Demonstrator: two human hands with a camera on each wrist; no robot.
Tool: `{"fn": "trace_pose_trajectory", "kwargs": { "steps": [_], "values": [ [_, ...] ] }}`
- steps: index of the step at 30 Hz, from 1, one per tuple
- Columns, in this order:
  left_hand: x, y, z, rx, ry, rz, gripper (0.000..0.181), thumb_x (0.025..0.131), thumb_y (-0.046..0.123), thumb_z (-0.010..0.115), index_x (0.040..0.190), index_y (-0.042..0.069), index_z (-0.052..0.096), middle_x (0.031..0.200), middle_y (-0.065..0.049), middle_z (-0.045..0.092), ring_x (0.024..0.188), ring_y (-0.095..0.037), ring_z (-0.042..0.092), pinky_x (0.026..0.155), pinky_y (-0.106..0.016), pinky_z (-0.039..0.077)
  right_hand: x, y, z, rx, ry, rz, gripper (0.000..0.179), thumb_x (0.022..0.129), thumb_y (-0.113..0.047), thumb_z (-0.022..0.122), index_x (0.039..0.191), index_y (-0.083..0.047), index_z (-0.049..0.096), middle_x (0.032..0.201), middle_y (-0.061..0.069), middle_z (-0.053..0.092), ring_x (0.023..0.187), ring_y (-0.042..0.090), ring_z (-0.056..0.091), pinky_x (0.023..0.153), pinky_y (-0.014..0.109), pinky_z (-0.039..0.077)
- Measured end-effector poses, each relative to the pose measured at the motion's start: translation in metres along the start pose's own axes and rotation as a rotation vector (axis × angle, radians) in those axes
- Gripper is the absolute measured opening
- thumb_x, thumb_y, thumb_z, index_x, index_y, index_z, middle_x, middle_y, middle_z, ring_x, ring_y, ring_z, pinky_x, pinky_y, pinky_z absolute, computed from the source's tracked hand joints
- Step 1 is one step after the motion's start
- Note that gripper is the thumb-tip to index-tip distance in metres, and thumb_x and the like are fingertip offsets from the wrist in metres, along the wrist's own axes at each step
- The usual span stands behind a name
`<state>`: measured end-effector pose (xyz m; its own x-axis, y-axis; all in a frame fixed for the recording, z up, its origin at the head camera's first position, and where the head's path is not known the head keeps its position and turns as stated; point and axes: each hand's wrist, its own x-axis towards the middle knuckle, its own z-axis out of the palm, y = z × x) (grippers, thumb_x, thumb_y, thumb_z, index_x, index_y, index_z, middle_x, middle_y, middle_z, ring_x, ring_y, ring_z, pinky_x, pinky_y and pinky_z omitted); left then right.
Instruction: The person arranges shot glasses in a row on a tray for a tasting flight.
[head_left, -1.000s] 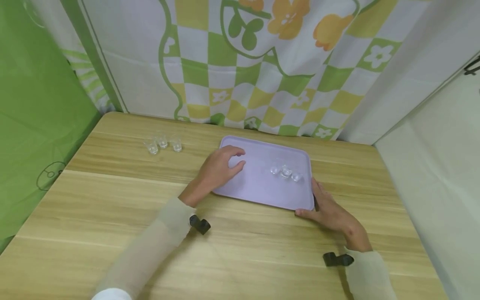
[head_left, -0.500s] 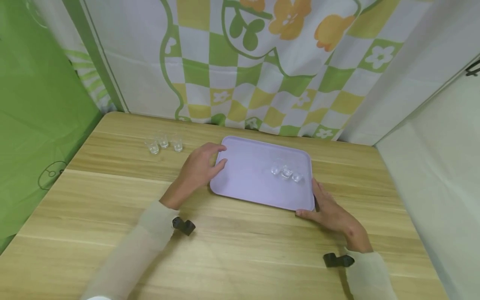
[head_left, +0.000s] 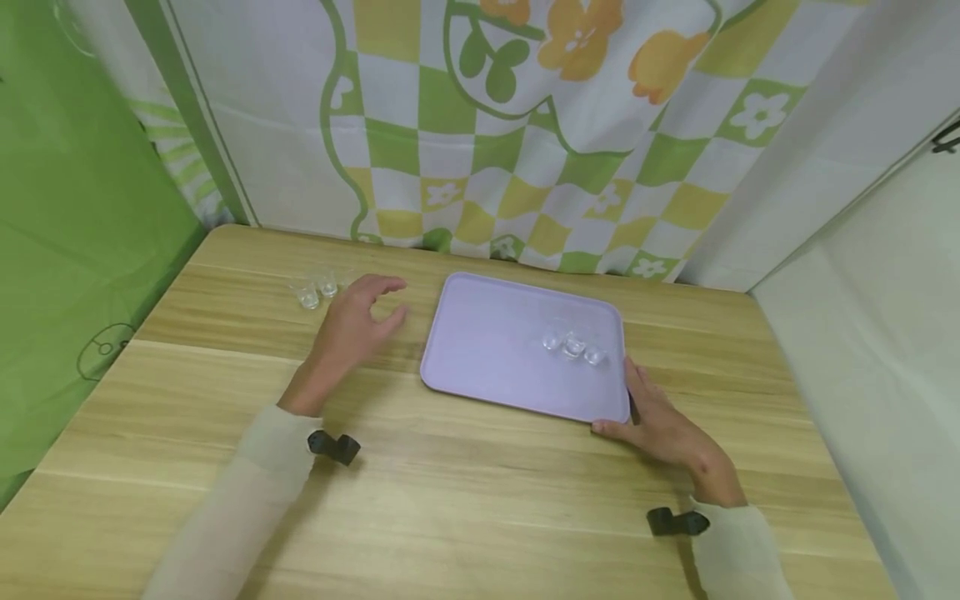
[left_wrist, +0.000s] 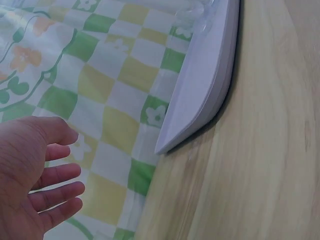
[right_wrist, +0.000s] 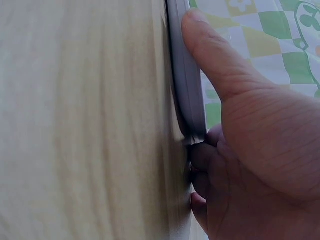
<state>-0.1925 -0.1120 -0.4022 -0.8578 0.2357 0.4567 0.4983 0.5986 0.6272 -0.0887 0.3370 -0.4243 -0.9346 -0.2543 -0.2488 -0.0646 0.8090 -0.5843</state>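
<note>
A lilac tray (head_left: pixel 487 350) lies on the wooden table. Near its right end, three small clear glasses (head_left: pixel 573 345) stand close together. My right hand (head_left: pixel 663 421) grips the tray's near right corner, the thumb along the front edge and the fingers at the right side. In the right wrist view, the thumb (right_wrist: pixel 220 55) lies against the tray's outer wall (right_wrist: pixel 187 75). My left hand (head_left: pixel 348 325) is over the table left of the tray, fingers parted and holding nothing. Just beyond it stand more small clear glasses (head_left: pixel 307 296), one of them mostly hidden by this hand.
The wooden table (head_left: pixel 487 492) reaches back to a checked, flowered curtain (head_left: pixel 480 158). A green cloth (head_left: pixel 67 217) hangs on the left and a pale wall (head_left: pixel 870 292) stands on the right. Both wrists carry a small black camera (head_left: pixel 333 447).
My left hand has moved left, from above the tray to the table beside the loose glasses. My right hand stays at the tray's corner, and the tray has not visibly moved.
</note>
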Motion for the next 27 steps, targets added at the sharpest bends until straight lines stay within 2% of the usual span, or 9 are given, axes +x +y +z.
{"fn": "trace_pose_trajectory", "kwargs": {
  "steps": [9,16,27],
  "values": [
    [-0.005,-0.019,-0.027,0.019,0.05,-0.031,0.036,0.093,0.006,0.074,0.126,-0.003,0.066,0.128,-0.022,0.064,0.121,-0.041,0.058,0.104,-0.056,0.046,0.0,0.002,0.0,0.009,0.004,-0.018,0.119,0.093,-0.049,0.075,0.164,-0.012,-0.013,0.165,0.033,-0.006,0.148,0.058,0.0,0.111,0.078,0.012],
    [-0.009,-0.037,-0.047,0.044,0.107,-0.086,0.034,0.094,0.006,0.073,0.126,-0.004,0.066,0.129,-0.024,0.062,0.124,-0.044,0.055,0.106,-0.06,0.043,0.001,0.002,0.0,0.002,0.007,-0.016,0.118,0.093,-0.049,0.074,0.164,-0.011,-0.012,0.165,0.034,-0.006,0.148,0.059,0.0,0.112,0.078,0.011],
    [-0.01,-0.056,-0.063,0.067,0.144,-0.158,0.035,0.095,0.008,0.071,0.127,-0.004,0.066,0.133,-0.028,0.058,0.127,-0.048,0.051,0.108,-0.063,0.039,0.0,0.001,0.001,0.003,0.002,-0.008,0.119,0.093,-0.05,0.074,0.163,-0.01,-0.012,0.165,0.034,-0.007,0.148,0.058,-0.002,0.112,0.077,0.01]
  ]
}}
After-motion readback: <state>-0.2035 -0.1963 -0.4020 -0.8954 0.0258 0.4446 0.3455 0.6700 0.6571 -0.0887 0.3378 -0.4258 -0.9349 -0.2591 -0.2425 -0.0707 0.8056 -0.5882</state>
